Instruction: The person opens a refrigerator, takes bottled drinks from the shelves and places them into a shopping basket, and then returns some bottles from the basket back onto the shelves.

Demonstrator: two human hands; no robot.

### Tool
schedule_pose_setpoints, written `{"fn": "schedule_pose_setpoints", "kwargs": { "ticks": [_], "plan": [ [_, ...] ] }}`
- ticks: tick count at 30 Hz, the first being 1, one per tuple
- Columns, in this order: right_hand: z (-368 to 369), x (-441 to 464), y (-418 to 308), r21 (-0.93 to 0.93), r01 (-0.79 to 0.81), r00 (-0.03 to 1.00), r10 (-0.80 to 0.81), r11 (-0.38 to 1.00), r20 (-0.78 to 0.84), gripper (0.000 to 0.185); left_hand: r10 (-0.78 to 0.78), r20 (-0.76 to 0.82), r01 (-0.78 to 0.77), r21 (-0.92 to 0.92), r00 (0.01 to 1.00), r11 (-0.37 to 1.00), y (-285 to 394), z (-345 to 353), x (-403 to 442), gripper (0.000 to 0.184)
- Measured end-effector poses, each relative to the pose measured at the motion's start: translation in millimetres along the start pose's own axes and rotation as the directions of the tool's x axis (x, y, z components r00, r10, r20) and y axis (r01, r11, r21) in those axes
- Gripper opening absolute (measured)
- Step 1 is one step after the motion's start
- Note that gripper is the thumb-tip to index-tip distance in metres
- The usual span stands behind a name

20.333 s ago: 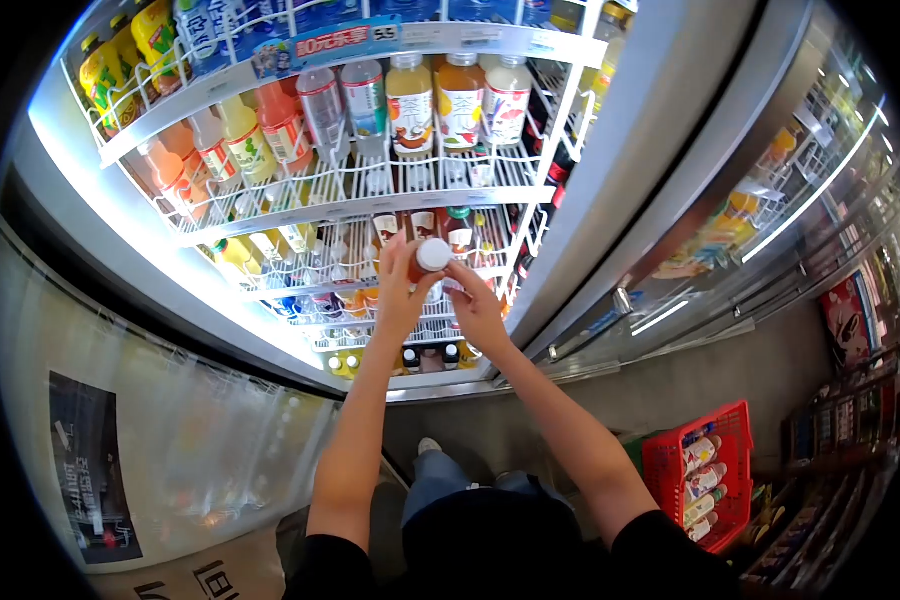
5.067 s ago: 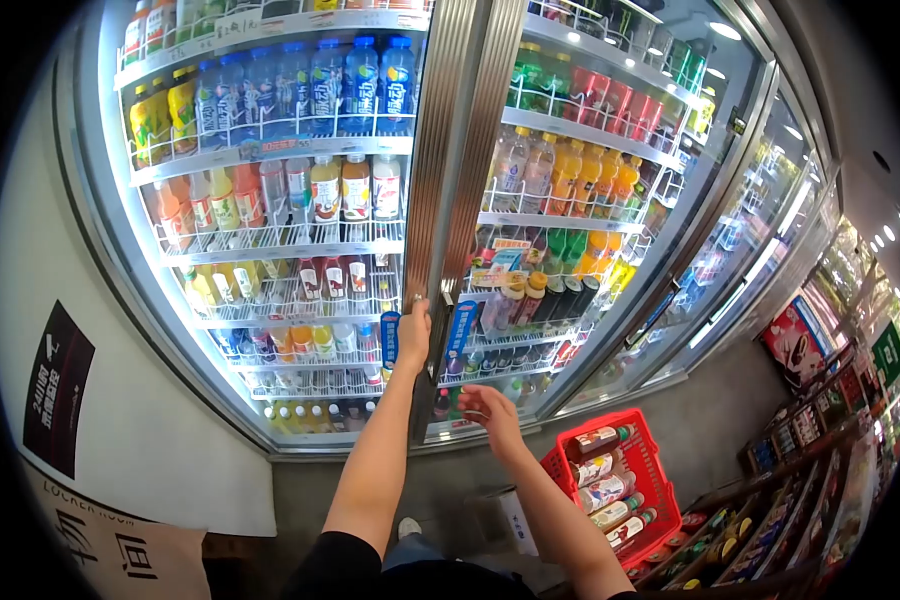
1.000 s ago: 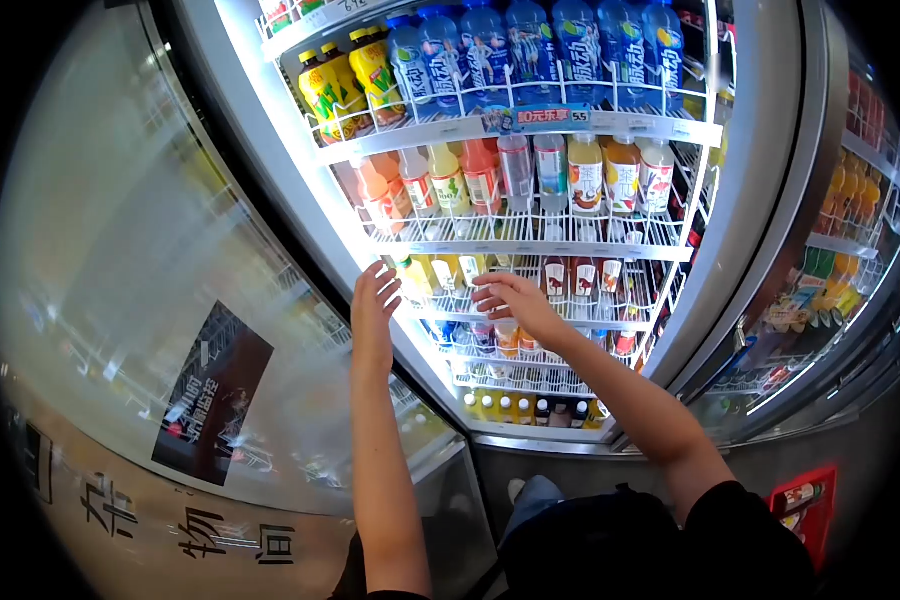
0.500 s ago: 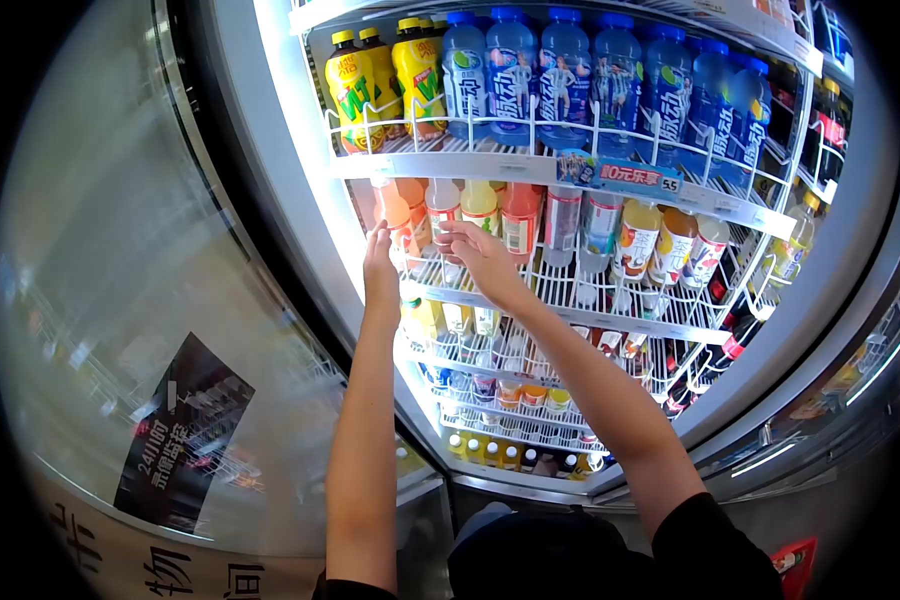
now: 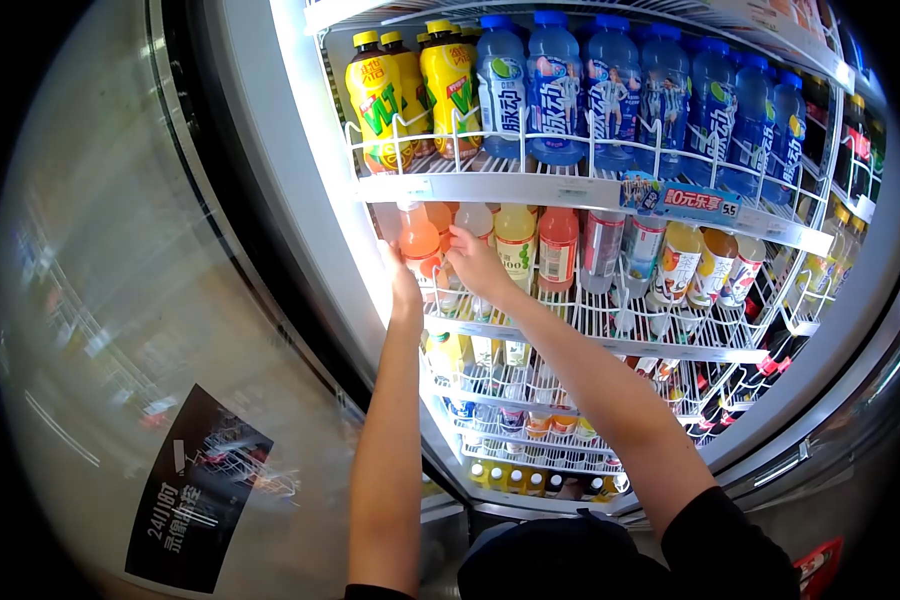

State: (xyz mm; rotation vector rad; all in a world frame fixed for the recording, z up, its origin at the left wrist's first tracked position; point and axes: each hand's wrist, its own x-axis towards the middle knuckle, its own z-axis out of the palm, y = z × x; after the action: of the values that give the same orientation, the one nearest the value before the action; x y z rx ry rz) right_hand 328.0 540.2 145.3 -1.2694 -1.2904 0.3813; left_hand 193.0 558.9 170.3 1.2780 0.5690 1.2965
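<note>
Both my hands reach into the lit fridge at the left end of its second visible shelf. My left hand (image 5: 402,277) is at the left side of an orange-pink bottle (image 5: 419,240), its fingers partly hidden by the bottle's edge. On the bottle's right side is my right hand (image 5: 472,262), fingers apart and curved toward the bottle, partly in front of a pale bottle (image 5: 475,222). The orange-pink bottle stands upright on the shelf. Whether the fingers touch it is unclear. Farther right stand a yellow-green bottle (image 5: 515,243) and a red one (image 5: 558,250).
Yellow bottles (image 5: 378,105) and blue bottles (image 5: 555,95) fill the shelf above, behind a wire guard and a white price rail (image 5: 490,188). The open glass door (image 5: 120,300) is at the left. A red basket (image 5: 820,568) shows at the bottom right.
Since the last earlier frames, both hands have moved up from the lower shelf level to the sides of the orange-pink bottle. The view has come closer to the shelves. Earlier, the fridge door was closed.
</note>
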Motion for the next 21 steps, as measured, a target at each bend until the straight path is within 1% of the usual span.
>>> {"fn": "schedule_pose_setpoints", "kwargs": {
  "ticks": [1, 3, 4, 6, 7, 9, 10, 11, 12, 13, 14, 15, 16, 17, 18, 20, 21],
  "plan": [
    [2.9, 3.7, 1.9, -0.006, -0.001, 1.0, 0.001, 1.0, -0.002, 0.054, -0.001, 0.003, 0.001, -0.005, 1.0, 1.0, 0.8, 1.2, 2.2, 0.075],
    [8.5, 9.4, 7.5, -0.179, -0.012, 1.0, 0.015, 0.984, 0.013, 0.054, -0.086, -0.072, 0.082, -0.054, 0.994, 0.995, 1.2, 2.5, 7.2, 0.074],
    [7.4, 9.6, 4.0, -0.181, -0.017, 1.0, 0.02, 0.983, 0.012, 0.054, -0.091, -0.071, 0.087, -0.056, 0.993, 0.995, -1.3, 0.2, 10.4, 0.074],
    [3.1, 9.6, -9.9, -0.153, -0.044, 0.991, 0.063, 0.987, 0.118, 0.054, -0.117, -0.136, 0.114, -0.028, 0.984, 0.993, -8.5, -8.1, 17.7, 0.074],
    [1.7, 10.1, -11.8, -0.157, -0.047, 0.991, 0.066, 0.986, 0.117, 0.054, -0.121, -0.134, 0.117, -0.031, 0.984, 0.993, -6.9, -9.0, 17.3, 0.074],
    [-1.1, 8.1, -14.6, -0.021, -0.083, 0.98, 0.085, 0.996, 0.178, 0.052, -0.154, -0.104, 0.15, -0.049, 0.983, 0.988, -5.6, -9.8, 14.0, 0.072],
    [-1.9, 9.8, -11.8, -0.022, -0.088, 0.981, 0.09, 0.996, 0.173, 0.052, -0.159, -0.099, 0.154, -0.048, 0.982, 0.987, -0.2, -7.5, 10.8, 0.072],
    [-1.8, 10.4, -8.4, -0.05, -0.023, 0.984, 0.032, 0.998, 0.175, 0.051, -0.17, -0.082, 0.166, -0.06, 0.982, 0.984, 7.6, -5.2, 5.3, 0.071],
    [-1.4, 10.7, -4.3, -0.076, 0.041, 0.983, -0.026, 0.996, 0.181, 0.05, -0.158, -0.06, 0.154, -0.072, 0.986, 0.985, 9.2, -6.3, 2.2, 0.069],
    [-2.5, 10.4, -5.4, -0.075, 0.036, 0.984, -0.022, 0.997, 0.179, 0.05, -0.146, -0.038, 0.142, -0.083, 0.989, 0.986, 10.4, -7.5, -0.9, 0.067],
    [-3.2, 8.7, -5.2, -0.021, 0.055, 0.978, -0.049, 0.998, 0.202, 0.049, -0.134, -0.016, 0.132, -0.095, 0.991, 0.987, 11.7, -8.8, -4.1, 0.065],
    [-3.0, 6.3, -4.1, 0.034, 0.071, 0.972, -0.077, 0.997, 0.223, 0.048, -0.089, -0.064, 0.083, -0.094, 0.994, 0.992, 4.7, -9.9, -2.0, 0.065],
    [-2.0, 4.1, -3.5, 0.036, 0.063, 0.972, -0.07, 0.997, 0.226, 0.048, -0.042, -0.111, 0.032, -0.09, 0.993, 0.995, 2.2, -9.6, -1.9, 0.065],
    [-1.4, 1.0, -2.3, 0.021, 0.076, 0.974, -0.078, 0.997, 0.213, 0.046, -0.058, -0.092, 0.043, -0.152, 0.994, 0.987, 0.4, -12.3, -2.5, 0.067],
    [-1.5, -1.0, -1.7, 0.006, 0.09, 0.976, -0.089, 0.996, 0.197, 0.045, -0.064, -0.093, 0.05, -0.149, 0.994, 0.988, -2.5, -13.1, -4.7, 0.067],
    [-2.9, -6.8, -9.6, 0.005, 0.108, 0.97, -0.107, 0.994, 0.219, 0.048, -0.002, -0.07, -0.012, -0.205, 0.998, 0.979, -0.9, -12.0, -9.9, 0.069],
    [-3.8, -10.7, -13.8, 0.015, 0.151, 0.97, -0.151, 0.988, 0.189, 0.049, -0.005, -0.071, -0.01, -0.203, 0.997, 0.979, -0.7, -12.2, -10.0, 0.069]
  ]
}}
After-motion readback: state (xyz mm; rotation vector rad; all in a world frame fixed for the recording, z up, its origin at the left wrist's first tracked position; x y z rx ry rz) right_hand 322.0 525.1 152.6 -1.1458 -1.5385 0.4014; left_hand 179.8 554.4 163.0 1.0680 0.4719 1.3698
